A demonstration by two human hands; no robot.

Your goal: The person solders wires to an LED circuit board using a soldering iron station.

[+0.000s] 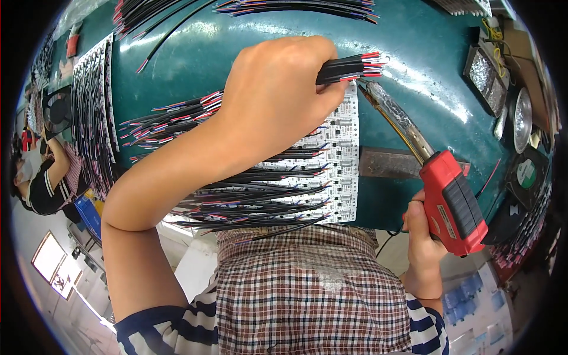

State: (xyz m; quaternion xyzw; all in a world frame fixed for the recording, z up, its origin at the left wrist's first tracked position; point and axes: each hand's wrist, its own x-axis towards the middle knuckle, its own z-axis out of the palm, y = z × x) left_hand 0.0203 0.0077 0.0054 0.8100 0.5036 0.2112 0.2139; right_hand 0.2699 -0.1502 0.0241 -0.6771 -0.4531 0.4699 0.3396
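My left hand (278, 94) is closed round a bundle of black cables (343, 68), whose red, white and dark wire ends point right. Below it lies a white circuit board panel (343, 177) with rows of small parts; several black cables (260, 195) stretch left from it, and my left hand and forearm hide part of the panel. My right hand (423, 239) grips a red soldering gun (452, 204) with a black grip panel. Its metal barrel slants up left, and the tip ends just below the bundle's wire ends; whether they touch I cannot tell.
A dark metal bar (387, 163) lies right of the panel. Farther right are a metal tray (486, 80), a round metal dish (522, 121) and a dark spool (526, 174). More cables (296, 7) lie at the far edge. Another wired panel (94, 112) and a person (50, 180) are at left.
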